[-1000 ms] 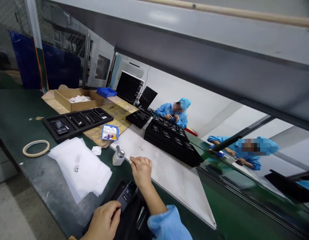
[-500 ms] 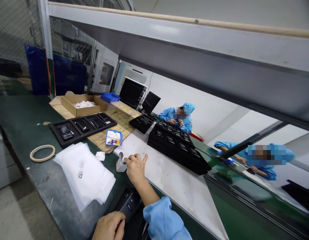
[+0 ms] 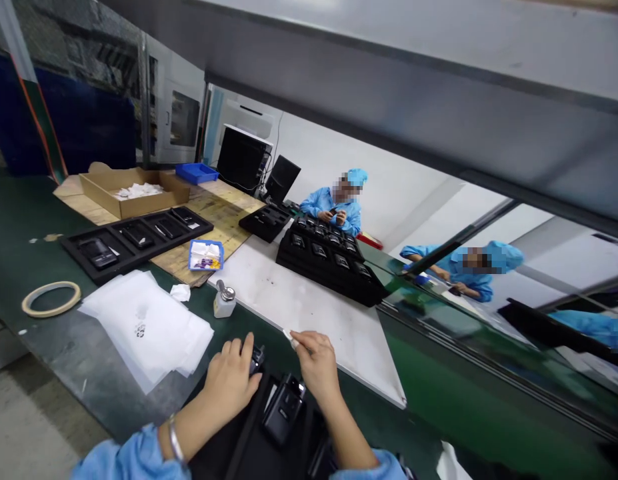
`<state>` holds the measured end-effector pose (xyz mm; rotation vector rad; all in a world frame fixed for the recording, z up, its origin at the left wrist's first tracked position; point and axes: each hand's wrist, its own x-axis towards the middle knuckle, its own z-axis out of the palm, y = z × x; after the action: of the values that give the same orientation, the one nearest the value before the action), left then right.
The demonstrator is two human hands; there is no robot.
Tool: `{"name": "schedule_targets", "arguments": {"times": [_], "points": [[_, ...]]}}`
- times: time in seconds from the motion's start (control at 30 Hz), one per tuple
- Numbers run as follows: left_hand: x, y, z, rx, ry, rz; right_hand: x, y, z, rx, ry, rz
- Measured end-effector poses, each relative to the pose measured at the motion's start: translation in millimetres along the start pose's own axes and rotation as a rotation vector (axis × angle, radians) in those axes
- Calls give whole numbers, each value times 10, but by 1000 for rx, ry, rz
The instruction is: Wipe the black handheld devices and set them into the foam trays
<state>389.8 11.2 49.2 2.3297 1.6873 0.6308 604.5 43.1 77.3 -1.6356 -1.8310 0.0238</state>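
"Black device [image 3: 283, 410] between the two hands, lying in the near foam tray [image 3: 246, 433]! Can we read it?"

"Pale lettering, too small from here. And look at the white sheets [image 3: 156, 327]: one dark recycling mark, blurred print above it."

"What about the grips?"

"Right hand [image 3: 316, 363] pinches a white wipe [image 3: 290, 339] between thumb and fingertips, clear of the device! Left hand [image 3: 231, 380] bends its fingers over a second device [image 3: 257, 360]; whether it's gripping, I can't tell."

"Give us the count!"

"Four devices in the far tray [image 3: 116, 267], one per compartment! Four along the front row of the stack [image 3: 329, 273], more behind. One bottle [image 3: 224, 303], one tape roll [image 3: 51, 299], one small blue box [image 3: 206, 255]."

"Loose wipes?"

"Two besides the pinched one: one [image 3: 180, 292] touching or just beside the sheets, another [image 3: 451, 463] at the lower right."

"And people?"

"Two seated in blue, plus a blue sleeve [image 3: 589, 327] at the right edge!"
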Motion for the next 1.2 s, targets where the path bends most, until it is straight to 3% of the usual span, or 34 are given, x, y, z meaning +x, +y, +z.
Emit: {"name": "schedule_targets", "arguments": {"times": [0.13,0.23,0.33,0.4,0.5,0.63,0.73,0.87,1.03,1.2], "points": [[407,295,65,118,-94,-49,-452,168,-112,129,41,74],[445,263,59,101,-112,-35,-596,198,-228,231,88,93],[223,42,-52,-59,-79,47,-650,152,-358,282,145,68],[-28,-129,-119,-311,16,120,-661,38,-400,308,131,12],[-413,-305,-130,-559,155,170,-648,-262,-362,312,55,-147],[-703,-369,-65,-629,252,196,-590,-701,-208,207,-74,-385],[-756,-371,-56,-597,279,228,-551,-868,-120,145,-175,-545],[-758,-382,-77,-520,354,303,-534,-797,-120,93,-202,-686],[-727,-379,-80,-504,439,427,-521,-709,-232,90,-21,-631],[-711,-365,-81,-466,442,441,-553,-911,-189,119,-58,-658]]}}
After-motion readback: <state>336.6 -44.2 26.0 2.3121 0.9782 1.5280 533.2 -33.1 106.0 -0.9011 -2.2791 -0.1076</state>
